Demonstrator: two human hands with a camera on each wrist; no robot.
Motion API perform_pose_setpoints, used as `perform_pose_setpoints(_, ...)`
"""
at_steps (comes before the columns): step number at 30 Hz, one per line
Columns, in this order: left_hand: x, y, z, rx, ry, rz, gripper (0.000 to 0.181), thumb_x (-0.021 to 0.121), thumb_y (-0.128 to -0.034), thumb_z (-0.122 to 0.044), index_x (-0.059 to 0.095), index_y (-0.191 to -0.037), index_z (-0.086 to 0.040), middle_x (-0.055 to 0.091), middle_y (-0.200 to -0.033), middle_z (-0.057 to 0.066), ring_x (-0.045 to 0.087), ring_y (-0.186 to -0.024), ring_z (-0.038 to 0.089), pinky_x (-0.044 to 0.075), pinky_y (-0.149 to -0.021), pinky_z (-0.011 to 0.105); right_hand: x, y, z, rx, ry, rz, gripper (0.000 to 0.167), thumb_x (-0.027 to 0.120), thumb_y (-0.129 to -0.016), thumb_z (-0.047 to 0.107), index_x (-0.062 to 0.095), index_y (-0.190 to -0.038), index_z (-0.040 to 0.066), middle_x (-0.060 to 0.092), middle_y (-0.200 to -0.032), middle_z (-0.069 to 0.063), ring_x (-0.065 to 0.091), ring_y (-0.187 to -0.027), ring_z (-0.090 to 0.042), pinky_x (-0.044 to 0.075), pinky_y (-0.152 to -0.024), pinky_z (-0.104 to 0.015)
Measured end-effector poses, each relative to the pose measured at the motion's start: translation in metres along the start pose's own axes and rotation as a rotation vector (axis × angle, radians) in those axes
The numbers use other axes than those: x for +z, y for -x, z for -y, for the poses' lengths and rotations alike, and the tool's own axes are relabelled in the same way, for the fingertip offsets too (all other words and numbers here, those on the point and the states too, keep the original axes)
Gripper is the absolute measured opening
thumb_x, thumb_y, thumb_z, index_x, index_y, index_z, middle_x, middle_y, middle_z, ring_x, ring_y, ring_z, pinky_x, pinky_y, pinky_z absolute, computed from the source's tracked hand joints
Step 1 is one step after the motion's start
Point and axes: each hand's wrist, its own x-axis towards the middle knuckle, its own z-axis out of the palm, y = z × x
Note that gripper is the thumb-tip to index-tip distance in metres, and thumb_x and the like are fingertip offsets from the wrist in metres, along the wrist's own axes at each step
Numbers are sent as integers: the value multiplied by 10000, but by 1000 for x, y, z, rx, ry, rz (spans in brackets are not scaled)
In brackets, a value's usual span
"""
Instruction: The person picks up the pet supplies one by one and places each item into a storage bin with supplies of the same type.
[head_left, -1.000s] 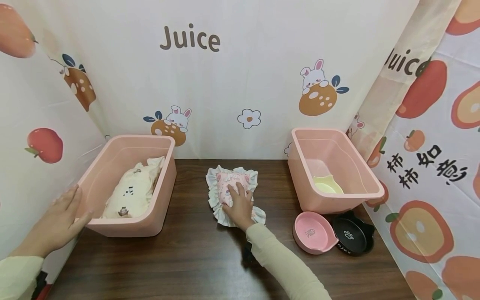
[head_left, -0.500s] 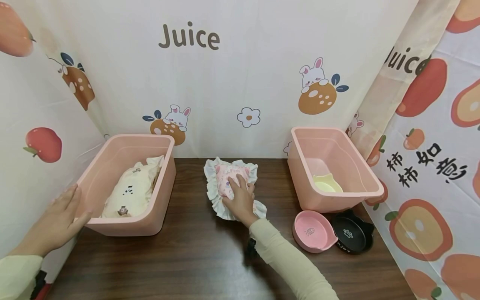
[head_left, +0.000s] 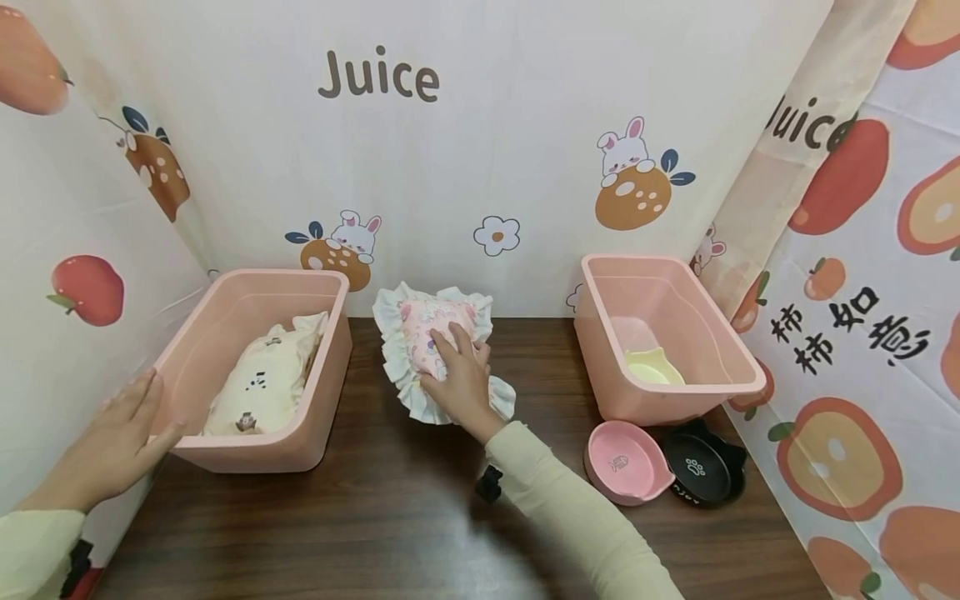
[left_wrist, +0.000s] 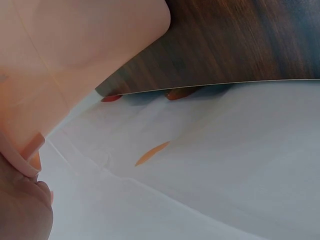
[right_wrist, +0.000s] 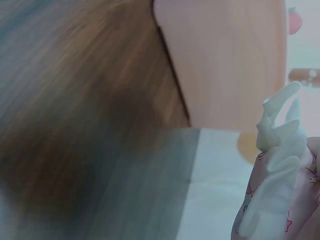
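Observation:
My right hand (head_left: 461,379) grips a small pink printed pillow (head_left: 429,337) with a white ruffled edge, lifted off the table beside the left bin. The ruffle and part of the pillow (right_wrist: 272,195) show at the right of the right wrist view. At the left, my left hand (head_left: 105,446) rests on the front left corner of a pink plastic bin (head_left: 337,358), fingers straight along the rim. Inside that bin lies a cream pillow (head_left: 258,383) with small animal prints. The left wrist view catches only a bit of the left hand (left_wrist: 25,207) at the bin's rim.
A second pink bin (head_left: 667,404) at the right holds a pale yellow bowl (head_left: 654,367). In front of it, a pink bowl (head_left: 622,462) touches a black cat-eared bowl (head_left: 705,467). Printed curtains (head_left: 450,167) enclose the dark wooden table (head_left: 360,517).
My right hand has raised the pink pillow from the table and carried it up and leftward, toward the left bin. The left hand has stayed on the bin's rim.

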Motion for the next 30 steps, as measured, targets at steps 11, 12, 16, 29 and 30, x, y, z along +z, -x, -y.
perform_pose_setpoints(11,1,0,-2,-16,-10,6,775,443,-982,-342,107,-1423,200,124,-1480,408,44,-1411,507,-175,-1131,390,-12,-16,42,-68,13,-9,681,767,-762,315,519,-1394,261,343,-1515,1,290,-1275,-338,367,-923,-466)
perform_pose_setpoints(12,1,0,-2,-17,-10,4,775,443,-982,-341,107,-1423,200,125,-1480,407,41,-1413,503,-170,-1135,394,-13,-18,45,-73,14,-7,679,767,-765,317,519,-1394,264,342,-1516,2,288,-1279,-336,365,-926,-465)
perform_pose_setpoints(16,1,0,-2,-21,-3,2,774,451,-979,-335,109,-1424,198,132,-1477,408,24,-1418,493,-144,-1144,439,-14,-24,58,-93,31,-6,664,761,-773,339,522,-1390,279,344,-1516,9,293,-1288,-332,369,-935,-452)
perform_pose_setpoints(29,1,-1,-1,-15,8,-7,774,463,-977,-334,117,-1430,189,131,-1484,400,27,-1418,492,-117,-1142,498,-10,-34,99,-204,103,33,627,718,-815,430,514,-1392,292,345,-1519,2,306,-1303,-330,349,-977,-440)
perform_pose_setpoints(30,1,-1,-1,-13,6,-9,774,463,-977,-336,118,-1430,188,136,-1483,400,28,-1419,488,-124,-1144,478,-9,-35,102,-205,108,39,626,713,-818,438,511,-1393,296,341,-1522,4,301,-1305,-326,350,-978,-439)
